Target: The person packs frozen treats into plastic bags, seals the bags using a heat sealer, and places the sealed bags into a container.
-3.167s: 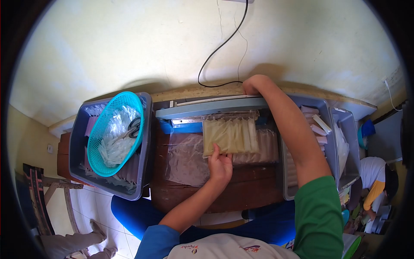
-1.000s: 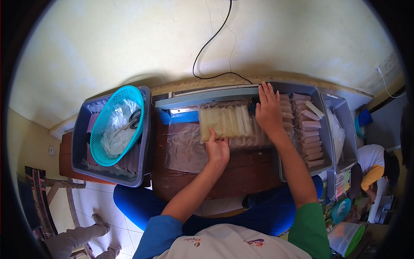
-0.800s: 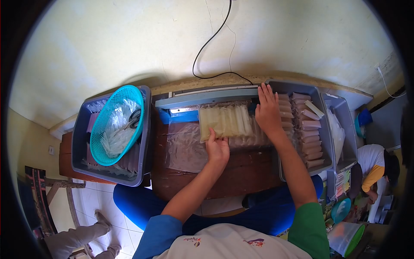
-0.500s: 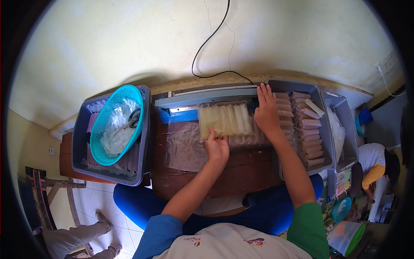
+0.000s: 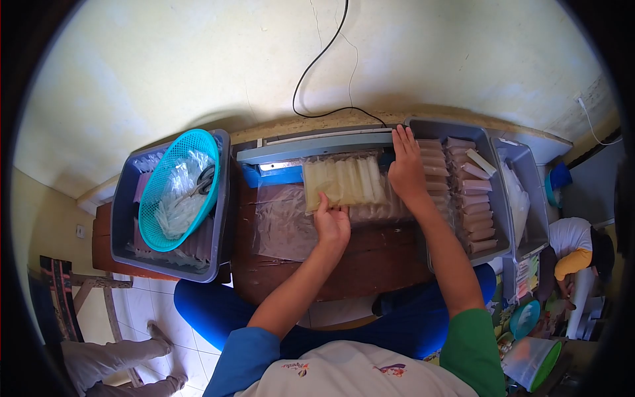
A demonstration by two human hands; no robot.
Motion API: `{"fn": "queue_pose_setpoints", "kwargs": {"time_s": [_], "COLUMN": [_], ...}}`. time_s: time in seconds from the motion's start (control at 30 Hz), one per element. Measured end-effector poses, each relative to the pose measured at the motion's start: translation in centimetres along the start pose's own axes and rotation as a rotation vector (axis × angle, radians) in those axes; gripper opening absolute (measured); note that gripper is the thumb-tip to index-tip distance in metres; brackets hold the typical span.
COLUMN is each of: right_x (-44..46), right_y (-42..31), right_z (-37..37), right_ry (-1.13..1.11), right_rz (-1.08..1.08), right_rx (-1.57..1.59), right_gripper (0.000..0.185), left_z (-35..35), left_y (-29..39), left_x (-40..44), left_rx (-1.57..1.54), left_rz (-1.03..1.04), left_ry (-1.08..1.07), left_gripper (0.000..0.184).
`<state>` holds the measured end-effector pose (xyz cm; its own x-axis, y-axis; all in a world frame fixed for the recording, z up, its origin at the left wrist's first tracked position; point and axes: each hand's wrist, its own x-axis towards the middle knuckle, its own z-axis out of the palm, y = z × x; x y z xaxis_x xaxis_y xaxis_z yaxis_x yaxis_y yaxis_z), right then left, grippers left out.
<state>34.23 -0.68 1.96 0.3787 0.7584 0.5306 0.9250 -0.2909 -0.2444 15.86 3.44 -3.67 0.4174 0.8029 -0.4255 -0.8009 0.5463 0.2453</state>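
Observation:
My left hand (image 5: 333, 226) grips the near edge of a clear plastic pack of pale yellow tubes (image 5: 344, 182), thumb on top. The pack's far edge reaches the bar of a heat sealer (image 5: 317, 147), which has a long grey arm and a blue body. At the sealer's right end, my right hand (image 5: 407, 165) lies with fingers stretched out flat on the arm, holding nothing. Under and beside the pack, clear packs of brownish tubes (image 5: 284, 221) rest on the brown wooden table (image 5: 311, 271).
To the left, a grey tub (image 5: 215, 261) carries a turquoise basket (image 5: 152, 231) with plastic bags and scissors (image 5: 202, 182). On the right, a grey tub (image 5: 501, 198) holds rows of pinkish-brown tubes (image 5: 477, 212). A black cable (image 5: 301, 83) hangs along the wall. Other people are at both sides.
Both hands and the pack stay nearly in place. The view shifts very slightly. The person at the far right moves an arm a little.

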Motion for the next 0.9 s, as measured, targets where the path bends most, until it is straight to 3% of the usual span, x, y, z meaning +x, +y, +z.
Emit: {"fn": "queue_pose_setpoints", "kwargs": {"time_s": [0.9], "right_x": [-0.04], "right_y": [0.11], "right_z": [0.11], "right_ry": [0.045], "right_rz": [-0.012], "right_rx": [0.039], "right_gripper": [0.058], "left_z": [-0.03], "left_y": [-0.08], "left_x": [0.08], "left_rx": [0.021], "left_rz": [0.01], "left_ry": [0.014], "left_gripper": [0.041]}}
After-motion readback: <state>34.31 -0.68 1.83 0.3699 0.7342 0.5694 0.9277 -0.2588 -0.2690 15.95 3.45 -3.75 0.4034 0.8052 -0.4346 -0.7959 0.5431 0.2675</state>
